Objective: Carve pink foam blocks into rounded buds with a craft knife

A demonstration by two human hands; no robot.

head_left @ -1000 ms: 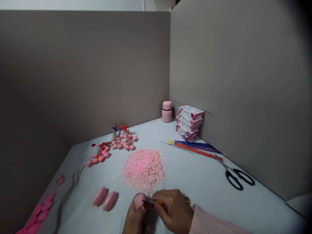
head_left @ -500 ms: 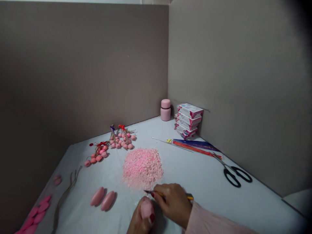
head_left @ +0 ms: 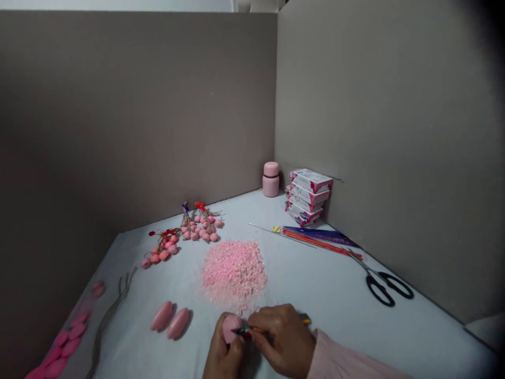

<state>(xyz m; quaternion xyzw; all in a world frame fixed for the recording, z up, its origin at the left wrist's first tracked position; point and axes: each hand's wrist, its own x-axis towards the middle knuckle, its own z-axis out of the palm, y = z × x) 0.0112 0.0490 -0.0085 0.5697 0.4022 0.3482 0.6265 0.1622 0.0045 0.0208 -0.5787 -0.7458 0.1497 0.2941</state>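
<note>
Low in the middle of the view, my left hand [head_left: 221, 353] is closed around a rounded piece of pink soap [head_left: 231, 327]. My right hand [head_left: 283, 337] grips a craft knife with a yellow handle [head_left: 257, 330]. The knife's dark pointed blade lies against the soap, its tip pointing left. Just beyond both hands is a heap of pink shavings [head_left: 234, 271]. Two smooth pink ovals [head_left: 162, 316] lie side by side to the left of my left hand. My fingers hide part of the soap and most of the knife handle.
Black-handled scissors [head_left: 381, 281] lie at the right beside red and blue ties [head_left: 319, 237]. Stacked boxes [head_left: 310, 195] and a pink flask [head_left: 271, 180] stand at the back. Bunches of pink beads [head_left: 201, 229], brown cords [head_left: 108, 316] and pink flat ovals [head_left: 63, 347] are on the left.
The knife blade has come down from above the soap, near the shavings, to rest against the soap. My left hand has turned and shifted slightly left. The view has moved a little.
</note>
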